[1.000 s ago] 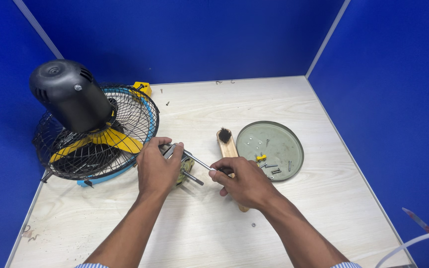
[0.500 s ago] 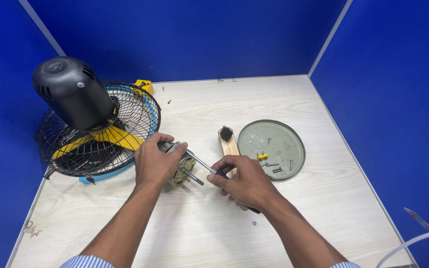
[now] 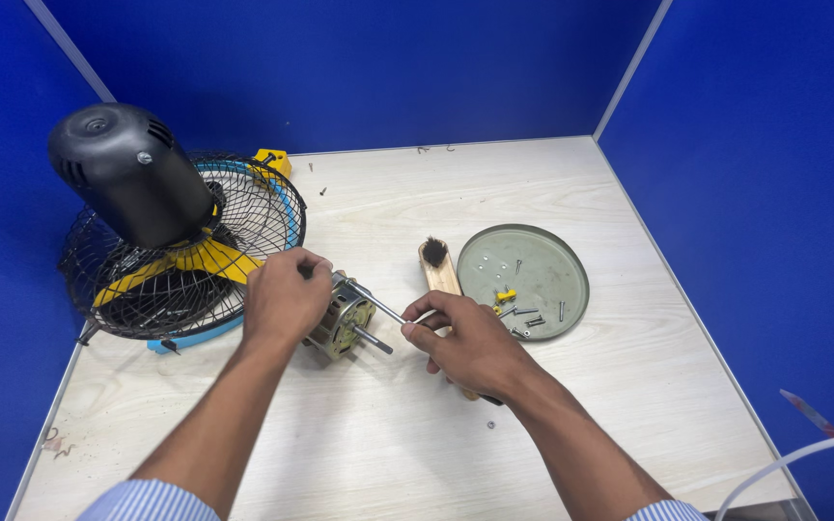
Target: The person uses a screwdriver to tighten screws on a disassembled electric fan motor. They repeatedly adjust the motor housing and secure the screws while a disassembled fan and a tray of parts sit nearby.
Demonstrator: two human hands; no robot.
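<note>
A small fan motor (image 3: 344, 325) with a metal shaft lies on the wooden table (image 3: 571, 425). My left hand (image 3: 282, 296) is closed over its left side and steadies it. In my right hand (image 3: 467, 343) is a thin metal tool (image 3: 376, 299) whose tip rests against the top of the motor. Under my right hand lies a wooden brush (image 3: 438, 268) with dark bristles at its far end.
A table fan with a black motor housing (image 3: 127, 174) and a black wire guard (image 3: 180, 256) over yellow blades stands at the left. A round grey metal plate (image 3: 542, 256) with several screws and small parts lies to the right. Blue partition walls enclose the table.
Both hands stay on the motor and the tool with only slight shifts. The view has moved a little.
</note>
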